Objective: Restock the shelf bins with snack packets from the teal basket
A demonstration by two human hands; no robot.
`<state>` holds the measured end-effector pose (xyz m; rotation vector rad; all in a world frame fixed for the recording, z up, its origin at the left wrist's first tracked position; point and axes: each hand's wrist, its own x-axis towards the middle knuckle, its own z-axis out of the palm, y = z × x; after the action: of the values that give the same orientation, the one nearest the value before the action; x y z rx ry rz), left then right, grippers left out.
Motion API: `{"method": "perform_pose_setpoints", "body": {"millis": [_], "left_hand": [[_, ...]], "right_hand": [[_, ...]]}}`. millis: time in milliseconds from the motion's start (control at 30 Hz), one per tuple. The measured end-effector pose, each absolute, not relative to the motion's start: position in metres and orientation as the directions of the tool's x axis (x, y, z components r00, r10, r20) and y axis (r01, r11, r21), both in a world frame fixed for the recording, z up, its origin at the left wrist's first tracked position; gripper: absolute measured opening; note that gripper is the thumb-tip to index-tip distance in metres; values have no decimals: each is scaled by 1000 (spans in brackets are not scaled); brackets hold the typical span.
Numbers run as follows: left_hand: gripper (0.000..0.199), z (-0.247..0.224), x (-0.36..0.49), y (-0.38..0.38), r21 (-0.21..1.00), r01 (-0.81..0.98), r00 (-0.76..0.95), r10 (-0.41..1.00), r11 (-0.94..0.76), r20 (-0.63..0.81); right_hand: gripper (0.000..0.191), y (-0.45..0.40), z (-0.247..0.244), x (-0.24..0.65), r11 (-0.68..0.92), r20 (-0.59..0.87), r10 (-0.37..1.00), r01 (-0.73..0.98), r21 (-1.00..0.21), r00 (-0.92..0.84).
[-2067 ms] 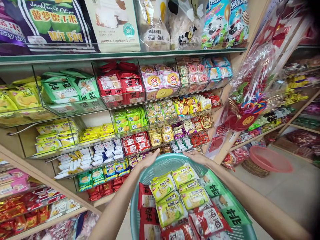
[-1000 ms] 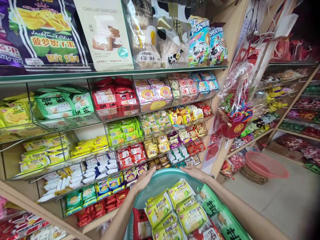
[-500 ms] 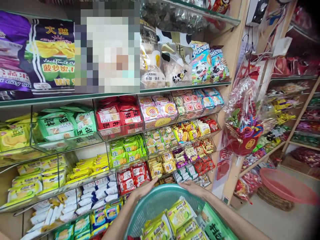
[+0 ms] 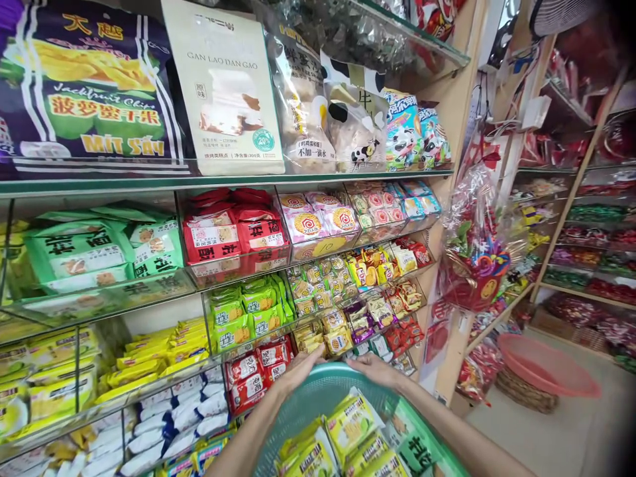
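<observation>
My left hand [image 4: 302, 371] grips the far rim of a green plastic basket [image 4: 293, 412] on its left side, and my right hand [image 4: 376, 371] grips it on the right. The fingers of both hands curl over the rim and are partly hidden. Inside the basket lie several yellow snack packets [image 4: 354, 424] beside a green snack bag [image 4: 415, 442]. The basket's near side runs out of the bottom of the view. Just beyond my hands are shelf bins with small wrapped snacks, among them red packets [image 4: 259, 371] and tan packets [image 4: 309, 336].
Sloped glass-fronted shelves hold green bags [image 4: 82, 255], red bags [image 4: 233, 228] and yellow packets [image 4: 159, 348]. Larger bags, including jackfruit chips [image 4: 94, 93], stand above a glass shelf edge [image 4: 223, 187]. A wrapped gift basket [image 4: 474, 281] hangs at the right, above a pink basket [image 4: 546, 364] near the floor.
My view has shifted a little to the right and nearer the shelves, so most shelf goods sit further left. Both hands keep their hold on the basket, which stays in front of me.
</observation>
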<state>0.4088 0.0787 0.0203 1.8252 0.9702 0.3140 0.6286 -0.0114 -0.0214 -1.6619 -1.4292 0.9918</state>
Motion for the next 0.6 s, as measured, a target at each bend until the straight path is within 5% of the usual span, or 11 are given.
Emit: {"method": "perform_pose_setpoints", "body": {"millis": [267,433,600], "left_hand": [[78,31,418,75,786,506,677,728,-355,-107],[76,26,426,87,786,505,669,737,-356,-96],[79,27,437,95,778,526,634,768,-343,-90]], "right_hand": [[63,-3,14,655,-80,-11,995,689,-720,103],[50,-6,132,687,199,336,942,827,-526,-13],[28,5,260,712,282,630,771,938,-204,-95]]}}
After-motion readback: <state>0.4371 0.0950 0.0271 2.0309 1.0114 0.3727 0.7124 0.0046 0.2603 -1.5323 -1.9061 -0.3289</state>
